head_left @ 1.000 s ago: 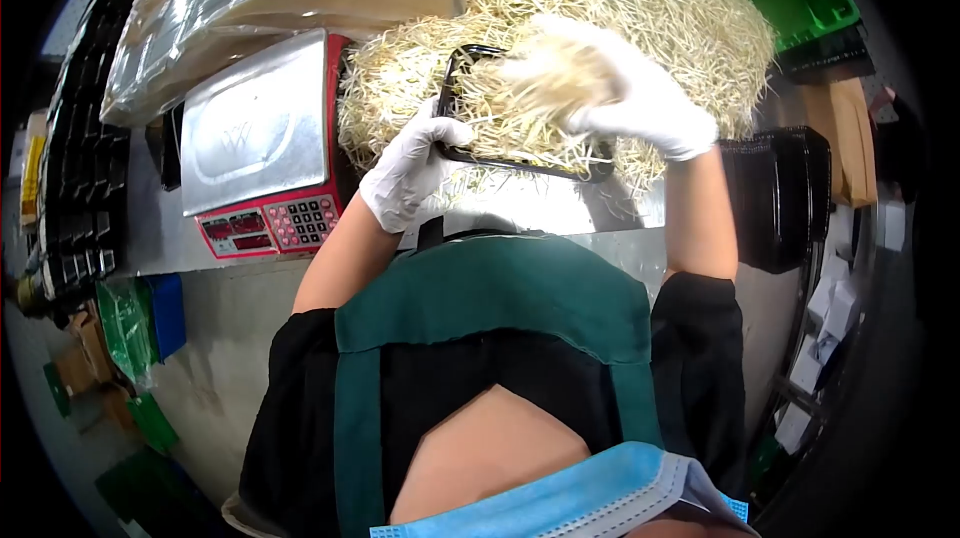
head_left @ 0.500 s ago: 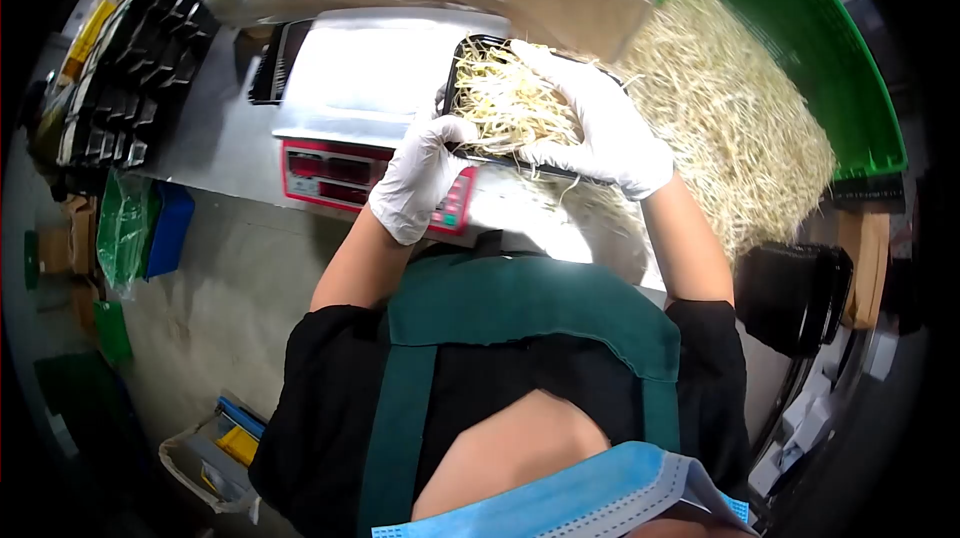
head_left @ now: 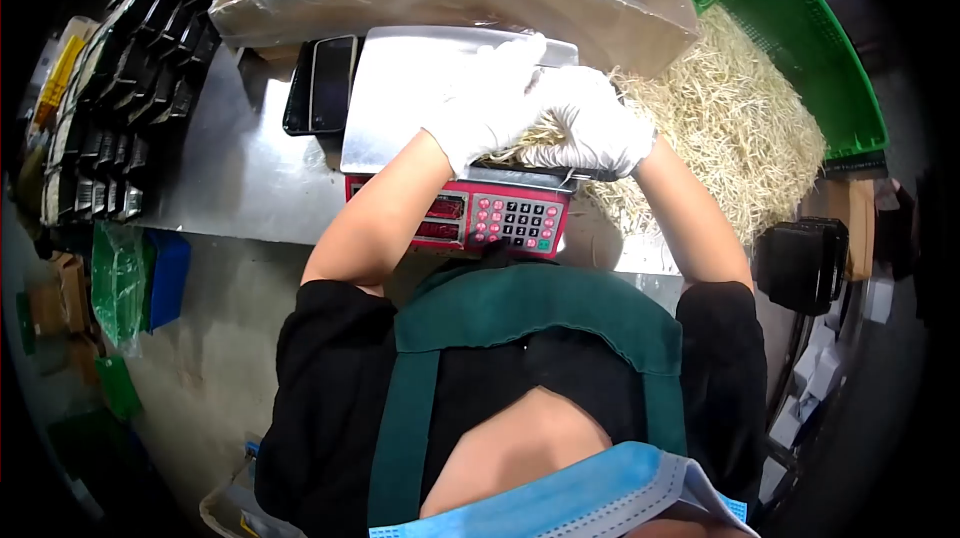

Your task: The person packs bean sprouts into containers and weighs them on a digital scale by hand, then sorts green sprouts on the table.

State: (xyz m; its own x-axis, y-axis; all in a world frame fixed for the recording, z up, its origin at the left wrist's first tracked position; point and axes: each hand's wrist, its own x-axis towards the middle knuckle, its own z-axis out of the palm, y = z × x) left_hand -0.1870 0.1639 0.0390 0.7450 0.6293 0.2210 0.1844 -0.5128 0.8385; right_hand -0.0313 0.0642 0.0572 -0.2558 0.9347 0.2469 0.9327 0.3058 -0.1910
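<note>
Both my hands wear white gloves and meet over a black tray [head_left: 592, 175] of bean sprouts [head_left: 543, 132], at the right part of a scale's metal platform [head_left: 390, 98]. My left hand [head_left: 490, 103] lies across the tray's left side, fingers stretched up and away; glare blurs their outline. Most of the tray is hidden under the hands. My right hand [head_left: 598, 123] is closed around its right side, thumb along the near edge over the sprouts. The scale's red keypad panel [head_left: 515, 223] faces me, just below the tray.
A large heap of sprouts [head_left: 730, 108] spills from a green crate [head_left: 800, 48] at right. Behind the scale stands a plastic-lined carton [head_left: 450, 3] of clear lids. A phone [head_left: 333, 83] lies left of the scale. Stacked black trays [head_left: 140, 78] line the left; more black trays [head_left: 800, 263] sit at right.
The tray has come down from in front of the scale onto or just above its platform. My left hand has moved from the tray's left edge to over it. The view has shifted slightly.
</note>
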